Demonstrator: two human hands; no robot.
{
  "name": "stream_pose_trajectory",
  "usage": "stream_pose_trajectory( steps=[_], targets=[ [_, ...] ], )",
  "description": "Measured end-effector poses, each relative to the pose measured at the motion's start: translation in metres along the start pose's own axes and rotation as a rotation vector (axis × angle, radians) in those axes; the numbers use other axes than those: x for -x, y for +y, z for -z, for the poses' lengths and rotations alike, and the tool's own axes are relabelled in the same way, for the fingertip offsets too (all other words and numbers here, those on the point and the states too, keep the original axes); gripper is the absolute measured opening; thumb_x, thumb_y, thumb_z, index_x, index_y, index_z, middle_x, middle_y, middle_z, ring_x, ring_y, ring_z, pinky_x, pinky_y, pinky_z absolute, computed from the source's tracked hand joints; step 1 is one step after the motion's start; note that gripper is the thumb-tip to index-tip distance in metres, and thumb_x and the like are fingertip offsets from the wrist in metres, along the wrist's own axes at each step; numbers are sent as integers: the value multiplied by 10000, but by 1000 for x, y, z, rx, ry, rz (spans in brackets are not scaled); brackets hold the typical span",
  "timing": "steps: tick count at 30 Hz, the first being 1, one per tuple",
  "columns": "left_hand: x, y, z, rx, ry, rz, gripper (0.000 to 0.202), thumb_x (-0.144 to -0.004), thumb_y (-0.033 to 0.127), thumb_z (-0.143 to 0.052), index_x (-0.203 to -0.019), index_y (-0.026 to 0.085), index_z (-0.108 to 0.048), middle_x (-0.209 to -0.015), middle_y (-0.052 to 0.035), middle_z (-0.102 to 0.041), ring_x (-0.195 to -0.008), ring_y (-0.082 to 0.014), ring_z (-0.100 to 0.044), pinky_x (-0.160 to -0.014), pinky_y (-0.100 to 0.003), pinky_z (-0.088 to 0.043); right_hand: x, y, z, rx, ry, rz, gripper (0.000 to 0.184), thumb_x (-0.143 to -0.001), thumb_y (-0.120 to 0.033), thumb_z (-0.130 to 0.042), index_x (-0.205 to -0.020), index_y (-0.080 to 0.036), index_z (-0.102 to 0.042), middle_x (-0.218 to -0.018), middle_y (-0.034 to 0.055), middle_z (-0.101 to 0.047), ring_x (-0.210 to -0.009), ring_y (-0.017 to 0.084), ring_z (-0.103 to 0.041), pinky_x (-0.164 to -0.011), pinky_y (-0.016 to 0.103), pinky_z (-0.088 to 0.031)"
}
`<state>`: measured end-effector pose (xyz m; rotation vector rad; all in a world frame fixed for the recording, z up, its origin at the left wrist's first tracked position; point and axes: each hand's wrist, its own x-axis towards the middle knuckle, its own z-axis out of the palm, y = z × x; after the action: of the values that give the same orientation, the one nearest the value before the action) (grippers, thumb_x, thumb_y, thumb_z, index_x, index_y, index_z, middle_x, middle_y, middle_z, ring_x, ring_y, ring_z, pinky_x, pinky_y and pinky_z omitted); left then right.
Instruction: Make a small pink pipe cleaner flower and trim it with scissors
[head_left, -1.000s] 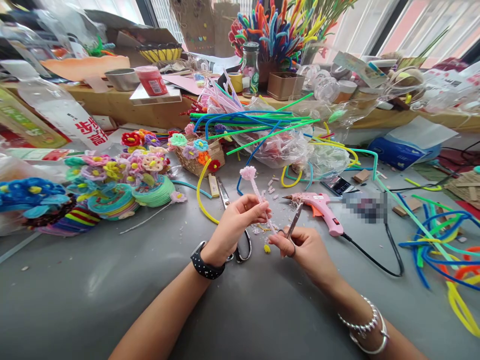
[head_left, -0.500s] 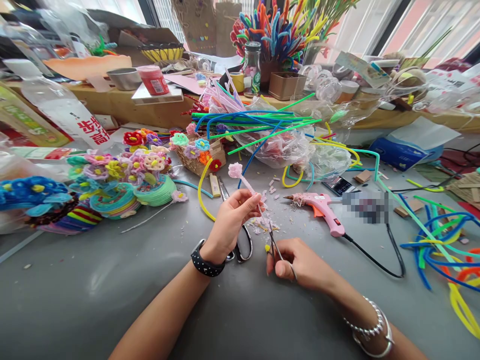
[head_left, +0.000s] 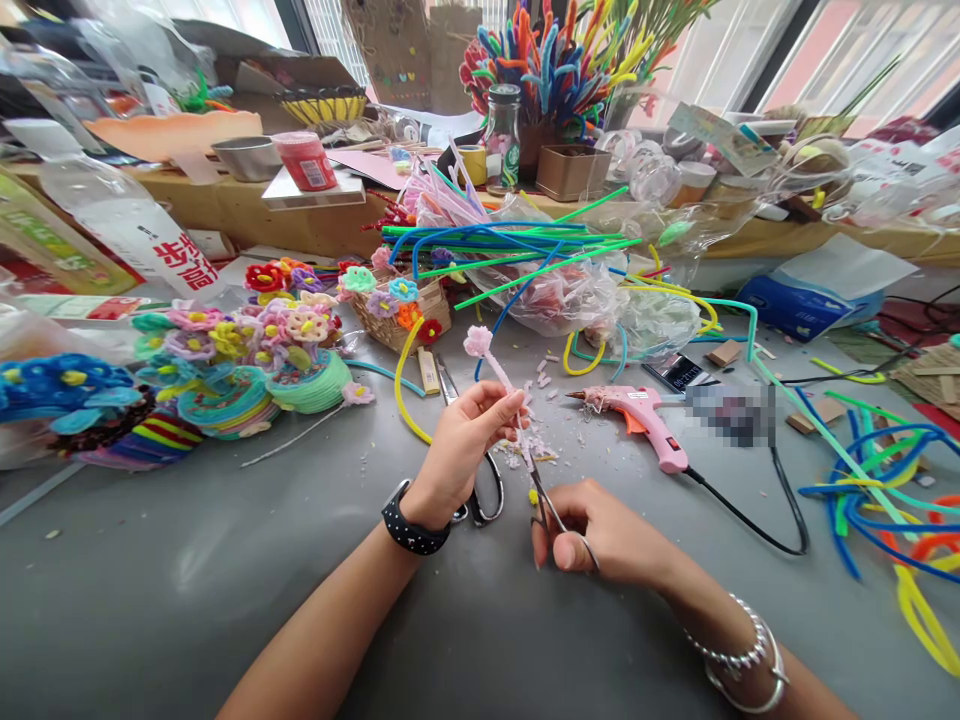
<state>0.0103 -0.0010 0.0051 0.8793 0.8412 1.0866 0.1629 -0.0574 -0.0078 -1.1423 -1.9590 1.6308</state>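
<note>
My left hand (head_left: pixel 474 430) pinches a pale pink fuzzy pipe cleaner (head_left: pixel 496 371) whose upper end is curled into a small flower-like head (head_left: pixel 478 341). In my right hand (head_left: pixel 592 530) is a small pair of metal scissors (head_left: pixel 548 503), with my fingers through the handles. The blades point up at the lower part of the pink stem, just below my left fingers; whether they touch it I cannot tell. Pink fluff trimmings (head_left: pixel 537 445) lie on the grey table behind the blades. Larger black-handled scissors (head_left: pixel 489 490) rest beside my left wrist.
A pink glue gun (head_left: pixel 646 420) lies to the right, its black cord looping forward. Finished fuzzy flower pots (head_left: pixel 307 380) stand at left near a small flower basket (head_left: pixel 401 310). Loose coloured pipe cleaners (head_left: pixel 885 490) tangle at far right. A cluttered wooden shelf (head_left: pixel 330 215) runs along the back.
The small scissors have closed somewhat and tilted further left along the pink stem. The flower head has shifted slightly to the right; my left hand has barely moved.
</note>
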Motion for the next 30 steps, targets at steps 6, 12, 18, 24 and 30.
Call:
stream_pose_trajectory(
  steps=[6,12,18,24,30],
  targets=[
    [0,1,-2,-6,5,2,157,-668,234,-636,-696,139,-514,-603,39,-557,-534,-33,-518,-484,-123,-389,-1,1,-3,38,55,-14,709,-527,-817,-328,-523,-127,-493,-491,-30,-357,-481,75,-295,-440,208,-223],
    [1,0,-1,18,28,-13,151,-675,228,-631,-689,144,-507,-618,41,-560,-552,-28,-520,-491,-116,-389,-5,4,-7,48,173,-16,622,-544,-756,-446,-438,-156,-325,-473,-49,-283,-473,66,-246,-426,215,-176],
    [-2,-2,2,62,62,-32,139,-662,212,-642,-702,147,-526,-636,45,-571,-575,-31,-540,-536,-123,-414,-5,3,-9,19,279,-48,593,-553,-680,-538,-403,-163,-288,-429,-53,-289,-455,62,-244,-418,213,-181],
    [-3,-2,2,71,59,-52,136,-651,167,-649,-743,146,-552,-681,35,-590,-627,-40,-558,-611,-142,-436,-5,0,-8,-31,302,-87,587,-561,-707,-500,-411,-156,-363,-426,-24,-415,-449,72,-342,-442,210,-250],
    [-2,-3,1,72,37,-35,149,-633,155,-662,-739,146,-558,-674,35,-580,-607,-34,-539,-597,-141,-424,-4,2,-7,-66,206,-64,652,-503,-790,-416,-416,-146,-378,-436,-37,-352,-446,60,-280,-420,208,-197]
  ],
)
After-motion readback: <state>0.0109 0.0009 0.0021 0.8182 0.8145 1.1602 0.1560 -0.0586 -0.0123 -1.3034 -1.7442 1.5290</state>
